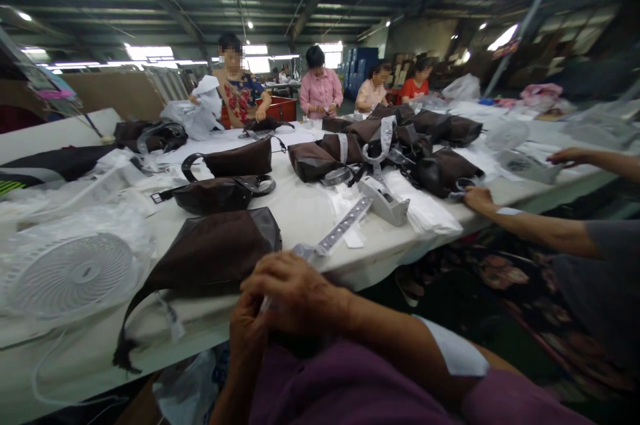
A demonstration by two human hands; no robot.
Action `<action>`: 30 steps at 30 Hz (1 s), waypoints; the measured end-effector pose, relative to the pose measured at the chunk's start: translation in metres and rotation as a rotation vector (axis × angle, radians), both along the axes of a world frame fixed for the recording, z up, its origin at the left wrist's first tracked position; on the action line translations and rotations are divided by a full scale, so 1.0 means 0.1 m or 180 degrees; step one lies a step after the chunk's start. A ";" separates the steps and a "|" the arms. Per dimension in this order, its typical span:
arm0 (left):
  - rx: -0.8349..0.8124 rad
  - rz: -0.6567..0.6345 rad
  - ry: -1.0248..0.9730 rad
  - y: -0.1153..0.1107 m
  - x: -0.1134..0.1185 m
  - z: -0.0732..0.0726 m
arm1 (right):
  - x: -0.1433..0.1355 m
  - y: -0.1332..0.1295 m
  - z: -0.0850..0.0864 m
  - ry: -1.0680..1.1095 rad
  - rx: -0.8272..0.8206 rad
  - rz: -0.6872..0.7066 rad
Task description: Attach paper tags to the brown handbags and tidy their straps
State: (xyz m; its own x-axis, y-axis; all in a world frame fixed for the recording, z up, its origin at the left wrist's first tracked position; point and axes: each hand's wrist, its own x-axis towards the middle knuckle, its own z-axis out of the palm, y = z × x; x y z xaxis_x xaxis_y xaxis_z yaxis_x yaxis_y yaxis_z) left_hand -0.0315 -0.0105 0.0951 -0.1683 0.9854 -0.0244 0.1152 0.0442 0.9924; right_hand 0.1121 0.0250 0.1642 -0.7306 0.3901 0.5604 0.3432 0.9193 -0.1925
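At the table's front edge, my left hand (247, 325) and my right hand (300, 288) meet with fingers closed together. A small pale, shiny bit shows between them, but what they grip is mostly hidden. Just beyond lies a dark brown bag (215, 252) with black ends, its black strap (131, 325) hanging over the edge. A grey strip with a row of dots (345, 225) slants from near my right hand towards a grey tape dispenser (383, 200). White sheets (425, 205) lie beside the dispenser.
More brown bags (237, 158) cover the white table (295, 202). A plastic-wrapped white fan (80, 272) stands at left. A co-worker's hand (479, 198) touches a bag at right, near another grey dispenser (530, 165). Several people work across the table.
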 end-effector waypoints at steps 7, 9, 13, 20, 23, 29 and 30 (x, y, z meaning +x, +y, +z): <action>-0.0096 -0.0030 -0.0119 -0.07 -0.11 -0.01 | 0.23 0.49 0.02 -0.1559 -0.0094 0.0241; -0.0064 -0.0369 -0.0030 -0.02 -0.20 -0.05 | 0.20 0.48 0.04 -0.1723 -0.0018 0.0219; 0.0227 -0.1368 0.0386 0.10 -0.36 -0.20 | 0.32 0.48 0.20 -0.1988 0.0127 0.0115; 0.0022 -0.0979 0.0814 0.32 -0.35 -0.03 | 0.64 0.56 0.16 -0.2117 0.0173 -0.0475; 0.0122 -0.0983 0.1078 0.40 -0.19 0.11 | 0.58 0.54 0.07 -0.2009 0.0234 -0.0573; 0.0757 -0.1314 0.1694 0.54 -0.14 0.12 | 0.47 0.48 0.06 -0.1994 0.0143 -0.0485; 0.0929 -0.1442 0.1794 0.58 -0.20 0.11 | 0.49 0.49 0.09 -0.1996 0.0163 -0.0467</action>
